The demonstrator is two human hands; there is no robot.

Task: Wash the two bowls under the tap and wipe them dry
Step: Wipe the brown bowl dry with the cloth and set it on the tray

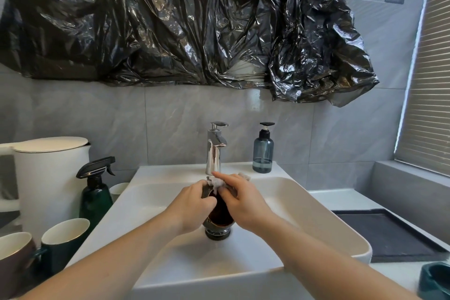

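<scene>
While the left hand [192,204] grips the dark bowl [220,212] below the tap [215,148], the right hand [243,200] fingers press a white cloth [216,181] against it.

A spray bottle [93,196] and two mugs [64,238] stand left; a soap dispenser [263,152] and dark tray [387,236] sit right.

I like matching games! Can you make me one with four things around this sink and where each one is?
Things:
1. dark bowl
2. blue soap bottle
3. green spray bottle
4. dark tray

Places:
A. left of the sink
B. on the counter, right of the sink
C. held in both hands over the basin
D. on the sink's back ledge, right of the tap

Pairs: 1-C, 2-D, 3-A, 4-B
</scene>
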